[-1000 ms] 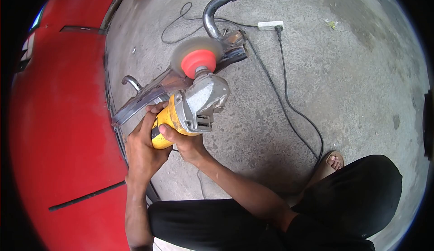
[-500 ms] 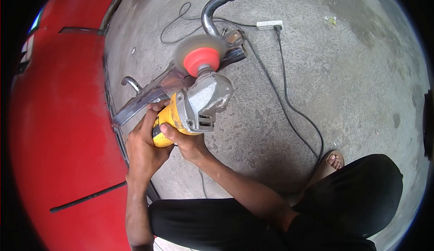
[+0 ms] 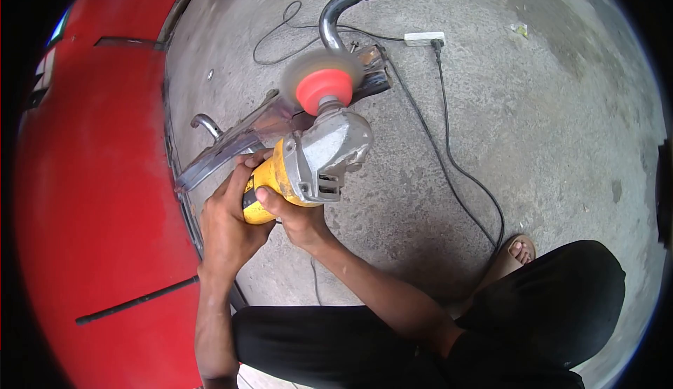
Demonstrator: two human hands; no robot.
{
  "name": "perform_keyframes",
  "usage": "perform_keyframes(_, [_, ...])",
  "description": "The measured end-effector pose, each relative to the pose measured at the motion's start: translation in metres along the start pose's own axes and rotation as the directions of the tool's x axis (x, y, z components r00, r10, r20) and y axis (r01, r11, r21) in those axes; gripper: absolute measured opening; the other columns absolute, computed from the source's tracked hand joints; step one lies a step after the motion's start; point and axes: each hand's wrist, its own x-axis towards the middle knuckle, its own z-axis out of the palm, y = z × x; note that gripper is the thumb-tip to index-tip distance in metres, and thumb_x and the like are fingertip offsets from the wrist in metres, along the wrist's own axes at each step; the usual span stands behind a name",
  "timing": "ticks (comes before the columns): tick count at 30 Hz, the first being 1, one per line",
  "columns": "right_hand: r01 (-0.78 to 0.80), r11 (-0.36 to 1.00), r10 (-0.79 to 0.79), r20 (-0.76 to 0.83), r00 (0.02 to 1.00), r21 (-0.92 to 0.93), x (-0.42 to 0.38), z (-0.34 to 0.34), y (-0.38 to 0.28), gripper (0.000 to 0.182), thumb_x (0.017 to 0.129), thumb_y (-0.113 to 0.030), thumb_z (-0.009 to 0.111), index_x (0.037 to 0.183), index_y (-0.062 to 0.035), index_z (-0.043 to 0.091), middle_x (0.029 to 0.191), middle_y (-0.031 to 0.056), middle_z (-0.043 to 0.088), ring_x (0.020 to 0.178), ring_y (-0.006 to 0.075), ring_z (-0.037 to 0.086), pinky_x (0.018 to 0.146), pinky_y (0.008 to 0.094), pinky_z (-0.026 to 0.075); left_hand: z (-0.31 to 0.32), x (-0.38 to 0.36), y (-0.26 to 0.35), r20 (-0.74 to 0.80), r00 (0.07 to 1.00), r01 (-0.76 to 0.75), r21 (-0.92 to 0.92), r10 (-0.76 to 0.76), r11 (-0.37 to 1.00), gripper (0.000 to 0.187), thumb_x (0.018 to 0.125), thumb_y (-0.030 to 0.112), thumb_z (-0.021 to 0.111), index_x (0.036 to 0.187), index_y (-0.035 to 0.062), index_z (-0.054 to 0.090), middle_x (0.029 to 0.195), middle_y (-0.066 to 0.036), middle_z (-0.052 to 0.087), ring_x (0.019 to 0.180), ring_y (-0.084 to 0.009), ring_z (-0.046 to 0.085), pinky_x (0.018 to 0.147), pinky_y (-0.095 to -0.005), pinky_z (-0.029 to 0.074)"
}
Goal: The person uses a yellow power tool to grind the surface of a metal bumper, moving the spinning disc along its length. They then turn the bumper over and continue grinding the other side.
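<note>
To the left of both hands stood a red surface (image 3: 91, 179); a kickback towards that side could have scarred its paint. The left hand (image 3: 228, 228) was wrapped round the rear of the yellow grinder (image 3: 329, 147), and beyond its fingers lay the metal frame (image 3: 219, 159) on the floor (image 3: 392, 200). No clamp showed on it, so pressure might have made it skid or rock. The right hand (image 3: 300, 225) gripped the same body from the other side, thumb over the top. Ahead of the 2 hands, the disc (image 3: 324, 89) was blurred, apparently spinning, over the frame; whether they touched, I could not tell. Its rim could have snagged on the bent tube (image 3: 329, 24) and wrenched the tool round. Right of the hands ran cords (image 3: 450, 154), which might have tangled round the sandalled foot (image 3: 520, 250) if it had shifted.
</note>
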Motion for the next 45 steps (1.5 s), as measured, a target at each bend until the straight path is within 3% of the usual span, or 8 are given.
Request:
perform_keyframes(18, [-0.045, 0.999, 0.045, -0.003, 0.999, -0.007, -0.011, 0.004, 0.029, 0.050, 0.093, -0.012, 0.076, 0.136, -0.0027, 0.051, 0.130, 0.0128, 0.062, 0.133, 0.0268, 0.058, 0.117, 0.0449, 0.043, 0.000, -0.019, -0.025, 0.027, 0.996, 0.087, -0.028, -0.087, 0.996, 0.066, 0.072, 0.005, 0.084, 0.133, 0.0111, 0.060, 0.109, -0.022, 0.074, 0.100, -0.0471, 0.071, 0.078, -0.0492, 0.058])
perform_keyframes(20, [-0.067, 0.998, 0.067, -0.007, 0.998, -0.014, -0.014, 0.005, 0.036, 0.051, 0.093, -0.010, 0.076, 0.136, -0.0026, 0.051, 0.131, 0.0129, 0.063, 0.132, 0.0264, 0.058, 0.116, 0.0441, 0.044, 0.000, -0.024, -0.031, 0.073, 0.986, 0.150, -0.018, -0.149, 0.988, 0.072, 0.069, 0.001, 0.087, 0.135, 0.0100, 0.059, 0.113, -0.021, 0.074, 0.108, -0.0440, 0.072, 0.086, -0.0449, 0.059])
perform_keyframes(23, [-0.103, 0.993, 0.102, -0.024, 0.995, -0.062, -0.017, 0.006, 0.042, 0.051, 0.093, -0.007, 0.075, 0.137, -0.0024, 0.051, 0.130, 0.0127, 0.064, 0.129, 0.0252, 0.060, 0.113, 0.0425, 0.046, 0.001, -0.032, -0.038, 0.043, 0.987, 0.158, -0.056, -0.156, 0.986, 0.072, 0.069, 0.006, 0.087, 0.135, 0.0132, 0.060, 0.111, -0.022, 0.075, 0.101, -0.0458, 0.072, 0.080, -0.0474, 0.059])
perform_keyframes(29, [-0.219, 0.973, 0.214, -0.072, 0.974, -0.076, -0.020, 0.012, 0.051, 0.051, 0.092, -0.001, 0.072, 0.139, -0.0023, 0.050, 0.125, 0.0111, 0.067, 0.123, 0.0219, 0.063, 0.109, 0.0397, 0.049, -0.003, -0.046, -0.046, 0.084, 0.964, 0.256, -0.058, -0.251, 0.965, 0.081, 0.067, 0.008, 0.090, 0.141, 0.0155, 0.057, 0.111, -0.021, 0.075, 0.101, -0.0451, 0.073, 0.082, -0.0469, 0.060])
perform_keyframes(42, [-0.117, 0.990, 0.112, -0.065, 0.992, -0.080, -0.016, 0.010, 0.024, 0.041, 0.092, -0.003, 0.072, 0.130, -0.0010, 0.057, 0.126, 0.0127, 0.066, 0.122, 0.0237, 0.064, 0.109, 0.0404, 0.049, -0.002, -0.030, -0.027, 0.074, 0.987, 0.146, -0.041, -0.142, 0.989, 0.080, 0.069, 0.006, 0.086, 0.142, 0.0167, 0.056, 0.105, -0.022, 0.075, 0.097, -0.0457, 0.072, 0.078, -0.0484, 0.060])
perform_keyframes(44, [-0.070, 0.997, 0.065, -0.098, 0.993, -0.044, -0.016, 0.010, 0.023, 0.038, 0.091, -0.005, 0.076, 0.127, -0.0039, 0.064, 0.121, 0.0062, 0.070, 0.114, 0.0159, 0.065, 0.103, 0.0356, 0.052, -0.003, -0.027, -0.021, 0.070, 0.989, 0.131, -0.040, -0.128, 0.991, 0.080, 0.069, 0.006, 0.086, 0.142, 0.0176, 0.056, 0.107, -0.022, 0.075, 0.098, -0.0457, 0.072, 0.078, -0.0482, 0.060])
perform_keyframes(45, [-0.069, 0.997, 0.064, -0.099, 0.993, -0.042, -0.015, 0.010, 0.022, 0.038, 0.091, -0.005, 0.076, 0.127, -0.0039, 0.064, 0.121, 0.0062, 0.070, 0.114, 0.0159, 0.065, 0.103, 0.0356, 0.052, -0.003, -0.027, -0.020, 0.072, 0.989, 0.130, -0.038, -0.127, 0.991, 0.080, 0.069, 0.006, 0.086, 0.142, 0.0176, 0.056, 0.107, -0.022, 0.075, 0.098, -0.0457, 0.072, 0.078, -0.0482, 0.060])
